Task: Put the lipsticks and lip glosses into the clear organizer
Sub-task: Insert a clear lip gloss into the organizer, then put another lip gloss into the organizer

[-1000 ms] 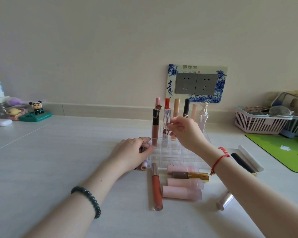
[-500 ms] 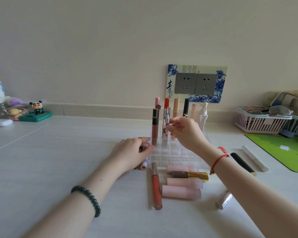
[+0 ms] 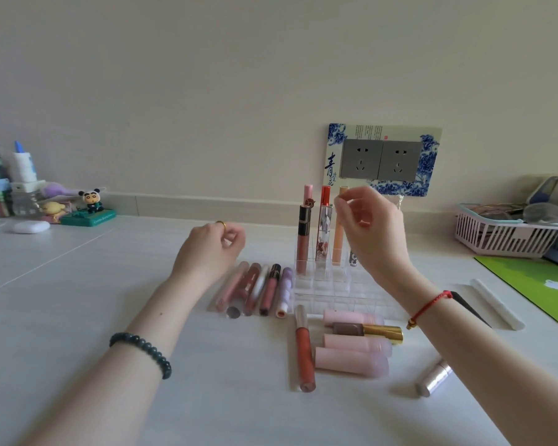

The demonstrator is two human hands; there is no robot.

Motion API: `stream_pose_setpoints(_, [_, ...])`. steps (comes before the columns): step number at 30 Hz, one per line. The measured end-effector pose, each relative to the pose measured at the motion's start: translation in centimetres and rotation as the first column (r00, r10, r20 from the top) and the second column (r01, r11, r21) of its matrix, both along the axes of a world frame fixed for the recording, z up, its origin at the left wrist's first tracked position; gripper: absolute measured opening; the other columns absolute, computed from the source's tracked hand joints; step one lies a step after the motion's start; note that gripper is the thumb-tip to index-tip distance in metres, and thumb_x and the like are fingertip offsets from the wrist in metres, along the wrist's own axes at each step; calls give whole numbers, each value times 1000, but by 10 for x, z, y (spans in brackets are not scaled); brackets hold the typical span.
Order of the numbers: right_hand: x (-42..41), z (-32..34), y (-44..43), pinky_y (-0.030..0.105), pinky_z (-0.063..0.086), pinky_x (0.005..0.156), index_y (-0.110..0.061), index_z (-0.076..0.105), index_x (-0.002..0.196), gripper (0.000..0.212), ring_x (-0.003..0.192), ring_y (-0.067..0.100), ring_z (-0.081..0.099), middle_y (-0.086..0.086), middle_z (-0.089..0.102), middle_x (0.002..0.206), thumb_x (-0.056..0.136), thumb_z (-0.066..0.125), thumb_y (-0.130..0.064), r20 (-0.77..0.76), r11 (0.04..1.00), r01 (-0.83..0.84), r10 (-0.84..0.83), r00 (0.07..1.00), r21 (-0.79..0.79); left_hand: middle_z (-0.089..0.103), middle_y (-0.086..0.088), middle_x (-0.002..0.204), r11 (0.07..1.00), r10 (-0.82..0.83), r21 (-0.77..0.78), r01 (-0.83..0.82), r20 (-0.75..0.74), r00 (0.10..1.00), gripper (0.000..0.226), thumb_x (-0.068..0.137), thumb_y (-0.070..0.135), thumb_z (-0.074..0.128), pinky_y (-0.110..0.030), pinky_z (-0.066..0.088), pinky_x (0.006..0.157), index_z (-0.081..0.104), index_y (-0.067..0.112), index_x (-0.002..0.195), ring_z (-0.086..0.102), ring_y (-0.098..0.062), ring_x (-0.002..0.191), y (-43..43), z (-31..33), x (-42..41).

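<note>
Organizer (image 3: 322,284) holds upright tubes (image 3: 303,239); right hand (image 3: 371,226) seemingly pinching nothing; left hand (image 3: 211,247) loosely curled, empty.

A home setting is indicated, most likely a bedroom desk or dressing table. A pale wood-grain tabletop (image 3: 78,317) is set against a plain cream wall (image 3: 207,75), where a grey double power socket (image 3: 380,160) is framed by a blue-and-white porcelain-pattern sticker (image 3: 332,162). Personal clutter is seen along the back edge: a small cartoon panda-suit figurine (image 3: 91,199) on a green base, a white earbud case (image 3: 31,226), a pink plastic slatted basket (image 3: 509,235) of oddments, and a green desk mat (image 3: 541,286).
</note>
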State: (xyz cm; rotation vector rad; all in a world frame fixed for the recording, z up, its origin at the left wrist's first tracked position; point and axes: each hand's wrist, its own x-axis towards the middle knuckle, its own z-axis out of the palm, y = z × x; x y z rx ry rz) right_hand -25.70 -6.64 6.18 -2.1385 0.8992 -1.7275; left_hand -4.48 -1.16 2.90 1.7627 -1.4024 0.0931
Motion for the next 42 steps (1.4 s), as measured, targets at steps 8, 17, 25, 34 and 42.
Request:
stream_pose_setpoints(8, [25,-17,18,8,47,57,-12,65,90,10,53,-1,55,-10,59,64,85,57,-13,-371,982,-158,187,910,106,68,8,88,968,14,251,3,-66,998,18,76,35,59,-29,51,83,69,24,86,64,-15,85,2,-11,7])
stream_pose_setpoints(17, [25,-34,18,3,42,56,-8,66,91,12,54,-1,51,-6,58,67,85,56,-11,-438,979,-121,181,881,162,72,-4,71,908,17,418,-42,65,998,22,73,37,61,-28,51,67,67,17,67,66,-16,73,2,-12,-6])
stream_pose_setpoints(25, [24,-34,18,3,42,57,-8,66,92,14,52,2,52,-3,60,68,87,54,-12,-441,979,-119,182,879,166,47,-1,41,869,26,488,-82,120,992,38,74,35,57,-23,38,51,47,12,46,47,-19,47,1,-15,-15])
stream_pose_setpoints(34, [23,-32,16,4,43,54,-9,65,93,14,53,4,54,0,63,67,88,53,-13,-427,977,-110,180,886,184,48,-3,38,859,42,507,-64,53,998,32,72,33,55,-24,42,50,53,10,51,47,-21,39,-1,-16,-15])
stream_pose_setpoints(42, [22,-32,16,4,44,55,-9,65,94,15,54,5,55,-1,62,67,88,52,-14,-424,975,-113,185,887,189,45,1,33,840,-5,540,-54,108,994,32,72,36,52,-23,37,46,47,11,51,52,-24,48,-1,-16,-18])
